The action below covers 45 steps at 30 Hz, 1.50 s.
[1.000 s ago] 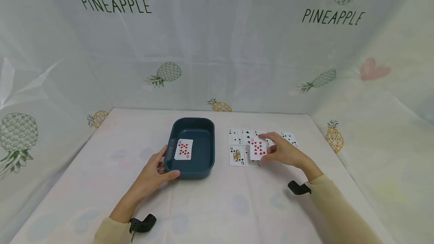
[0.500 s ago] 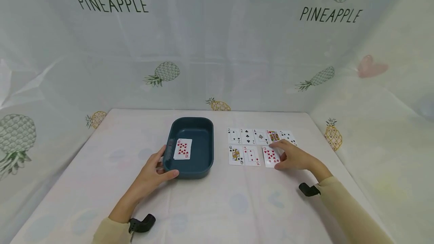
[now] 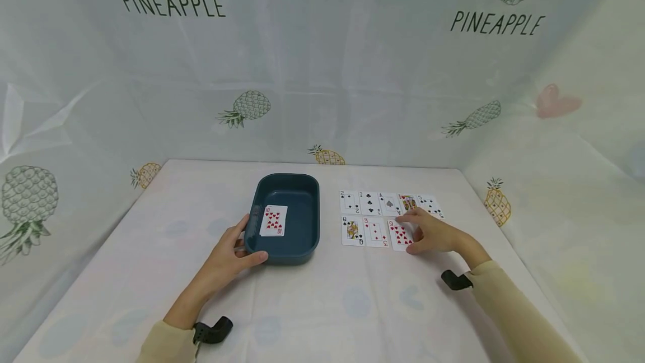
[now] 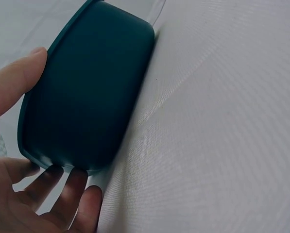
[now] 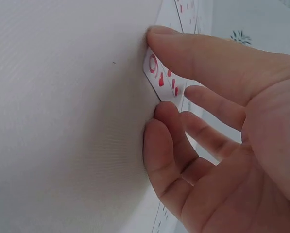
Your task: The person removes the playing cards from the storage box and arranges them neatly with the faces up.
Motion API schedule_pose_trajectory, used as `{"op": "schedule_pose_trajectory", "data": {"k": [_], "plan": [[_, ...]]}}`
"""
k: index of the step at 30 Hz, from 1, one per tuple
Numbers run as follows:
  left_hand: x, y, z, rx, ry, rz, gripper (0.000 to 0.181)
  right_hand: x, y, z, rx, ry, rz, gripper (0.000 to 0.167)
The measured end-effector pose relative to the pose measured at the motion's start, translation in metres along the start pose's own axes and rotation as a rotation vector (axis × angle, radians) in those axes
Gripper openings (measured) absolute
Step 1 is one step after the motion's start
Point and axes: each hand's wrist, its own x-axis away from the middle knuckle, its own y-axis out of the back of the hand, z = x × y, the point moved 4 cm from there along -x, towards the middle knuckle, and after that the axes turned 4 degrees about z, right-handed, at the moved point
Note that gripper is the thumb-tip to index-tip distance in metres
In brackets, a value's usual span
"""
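In the head view my left hand (image 3: 224,265) grips the near left corner of the dark teal tray (image 3: 302,231); a ten of hearts (image 3: 273,221) lies face up inside. The left wrist view shows the thumb and fingers of that hand (image 4: 23,194) around the tray wall (image 4: 86,87). My right hand (image 3: 438,234) has thumb and fingers at the edges of a nine of hearts (image 3: 400,235), flat on the cloth right of a three of diamonds (image 3: 375,232). In the right wrist view the thumb of my right hand (image 5: 232,160) touches the card (image 5: 154,70).
A back row of several face-up cards includes a two (image 3: 350,203), an ace of spades (image 3: 389,204) and, at its right end, a five (image 3: 430,206). A queen (image 3: 352,231) starts the front row. Pineapple-printed sheeting (image 3: 322,71) stands behind and beside the table.
My right hand has carried the nine of hearts rightward from over the three of diamonds, set it down, then slid it slightly left beside that card. The left hand still holds the tray.
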Motion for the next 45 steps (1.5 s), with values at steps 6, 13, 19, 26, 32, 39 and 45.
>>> {"op": "schedule_pose_trajectory", "data": {"k": [6, 13, 19, 26, 32, 39, 45], "plan": [[0.000, 0.000, 0.000, -0.010, 0.000, -0.006, 0.110, -0.001, -0.002, 0.001, 0.030, 0.068, 0.012, 0.067], [-0.001, 0.000, 0.000, -0.031, 0.015, -0.005, 0.111, 0.000, -0.004, 0.002, 0.046, 0.083, 0.008, 0.066], [-0.001, -0.002, 0.000, -0.032, 0.022, -0.009, 0.111, 0.001, -0.004, -0.001, 0.037, 0.057, 0.019, 0.068], [-0.002, -0.004, -0.001, -0.045, 0.022, -0.004, 0.112, 0.007, 0.008, 0.015, 0.038, 0.011, -0.073, 0.069], [0.000, 0.000, 0.000, -0.013, 0.004, -0.011, 0.109, -0.027, 0.015, 0.088, -0.046, 0.159, -0.228, 0.064], [0.001, 0.002, 0.001, -0.025, 0.005, -0.018, 0.108, -0.108, -0.030, 0.184, -0.231, 0.336, -0.168, 0.067], [-0.004, -0.001, 0.002, -0.031, -0.011, -0.011, 0.109, -0.163, -0.064, 0.217, -0.153, 0.300, -0.120, 0.072]]}}
